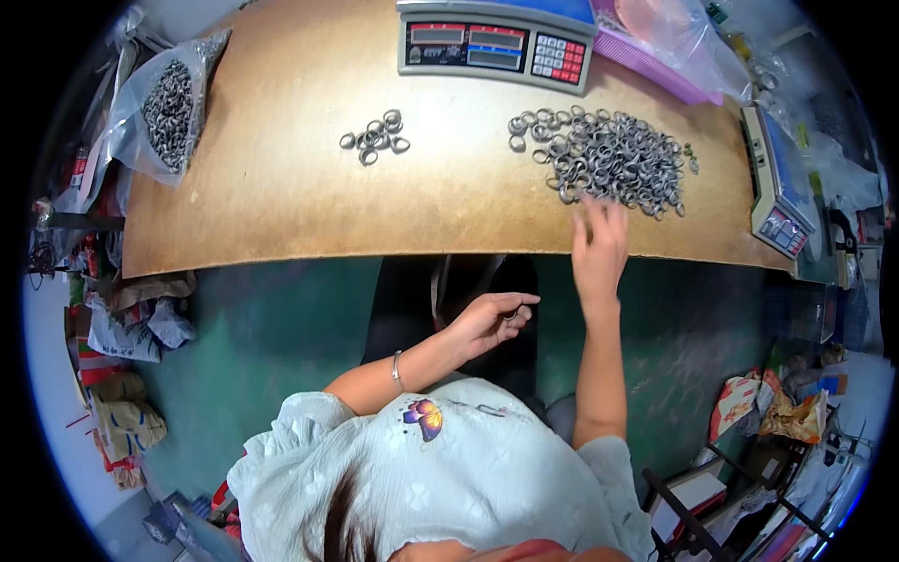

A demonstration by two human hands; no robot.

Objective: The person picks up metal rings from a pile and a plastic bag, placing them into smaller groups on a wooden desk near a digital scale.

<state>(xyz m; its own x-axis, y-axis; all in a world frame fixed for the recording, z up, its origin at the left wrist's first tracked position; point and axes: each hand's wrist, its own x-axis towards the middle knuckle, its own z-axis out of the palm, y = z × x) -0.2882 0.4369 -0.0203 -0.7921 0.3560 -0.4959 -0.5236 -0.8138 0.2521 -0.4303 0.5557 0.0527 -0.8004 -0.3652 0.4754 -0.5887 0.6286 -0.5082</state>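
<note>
A large pile of grey metal rings [613, 159] lies on the right part of the wooden table. At its near edge is my right hand [602, 245], fingers apart and slightly blurred, with the tips at the closest rings; nothing shows in its grip. My left hand [492, 325] is in front of the table edge, above my lap. Its fingers are curled, with the index finger stretched out, and a single ring [510, 316] shows among them. Left of the pile, a small group of rings [376, 137] lies apart on the table [281, 201].
A digital scale [494, 47] stands at the back, beside a pink-purple basket [646, 61] with plastic bags. A second scale [779, 187] sits at the right edge. On the left lies a clear bag [169, 117] full of small grey metal pieces. Bags and boxes crowd both sides.
</note>
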